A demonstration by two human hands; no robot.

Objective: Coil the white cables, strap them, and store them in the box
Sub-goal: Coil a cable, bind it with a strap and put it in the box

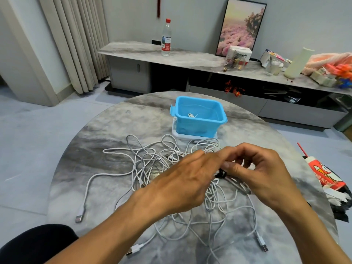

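Both hands meet over the middle of the pile: the right hand (266, 174) curls its fingers around a small bundle with a black strap (221, 174) on it, and the left hand (182, 183) pinches at the same spot, though its fingertips are hidden. The white cables (144, 164) sprawl loose all over the round table (99, 134). They look light, floppy and tangle-prone, so I'd grab near the plugs. The blue box (198, 122) sits just behind, open, one cable already inside. Plenty of room, but strands lie close to the near edge.

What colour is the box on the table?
Light blue box, standing on a white lid; the head view shows it best.
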